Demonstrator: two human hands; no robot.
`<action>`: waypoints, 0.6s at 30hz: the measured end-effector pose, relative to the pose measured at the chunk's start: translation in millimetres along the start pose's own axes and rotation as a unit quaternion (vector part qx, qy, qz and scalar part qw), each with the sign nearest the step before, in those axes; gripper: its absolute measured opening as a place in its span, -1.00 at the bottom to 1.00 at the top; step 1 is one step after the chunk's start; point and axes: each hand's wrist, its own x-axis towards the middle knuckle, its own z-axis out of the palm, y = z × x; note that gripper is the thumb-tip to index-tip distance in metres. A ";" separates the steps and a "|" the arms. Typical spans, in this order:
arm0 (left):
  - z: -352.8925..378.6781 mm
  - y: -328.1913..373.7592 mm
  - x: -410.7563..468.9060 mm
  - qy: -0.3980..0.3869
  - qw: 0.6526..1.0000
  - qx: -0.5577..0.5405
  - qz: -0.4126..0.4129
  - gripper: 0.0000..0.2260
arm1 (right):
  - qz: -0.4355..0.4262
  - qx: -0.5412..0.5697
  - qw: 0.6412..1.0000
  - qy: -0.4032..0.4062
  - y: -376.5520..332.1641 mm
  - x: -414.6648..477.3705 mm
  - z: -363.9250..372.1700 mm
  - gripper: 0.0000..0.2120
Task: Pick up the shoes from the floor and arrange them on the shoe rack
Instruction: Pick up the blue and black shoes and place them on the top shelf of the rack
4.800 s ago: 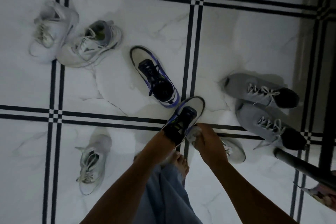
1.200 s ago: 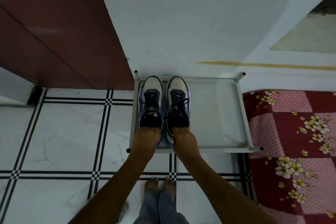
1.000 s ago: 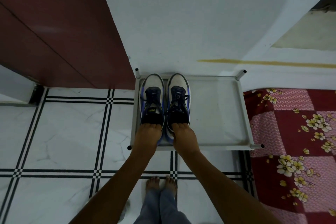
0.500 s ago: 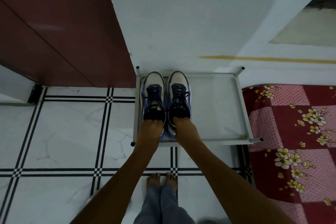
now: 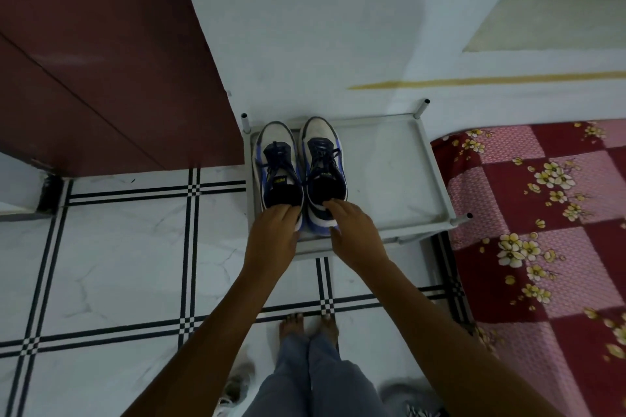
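Note:
A pair of white, blue and black sneakers stands side by side, toes to the wall, on the left half of the grey metal shoe rack (image 5: 393, 176). My left hand (image 5: 274, 235) lies over the heel of the left sneaker (image 5: 276, 162), fingers loosely spread on it. My right hand (image 5: 352, 230) sits behind the right sneaker (image 5: 323, 159), with straightened fingertips just touching its heel collar. Neither hand grips. A white shoe (image 5: 237, 386) and a grey shoe (image 5: 406, 399) lie on the floor by my feet, partly cut off.
The rack stands against a white wall (image 5: 321, 27), with short posts at its corners. A dark red door (image 5: 101, 61) is to the left. A red floral mattress (image 5: 542, 230) borders the rack on the right. White tiles with black lines cover the floor (image 5: 118, 264).
Earlier I lifted the sneakers off the floor and carried them to the rack. Over the last second both hands have loosened on the heels and slid back a little.

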 end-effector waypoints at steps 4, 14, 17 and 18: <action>-7.1 33.1 -27.9 -0.002 0.999 -0.014 0.047 -0.67 | 0.018 0.017 0.998 0.055 -5.3 -52.9 -14.1 -0.60; 43.6 159.1 -146.1 -0.091 0.962 -0.049 0.254 -0.69 | 0.141 0.049 0.979 0.142 44.6 -280.3 -41.3 -0.75; 71.6 195.1 -197.7 -0.107 0.951 -0.063 0.283 -0.67 | 0.183 0.052 0.969 0.157 62.8 -367.9 -38.4 -0.75; 82.0 210.4 -220.7 -0.116 0.948 -0.067 0.288 -0.67 | 0.198 0.059 0.964 0.168 69.2 -402.2 -36.7 -0.76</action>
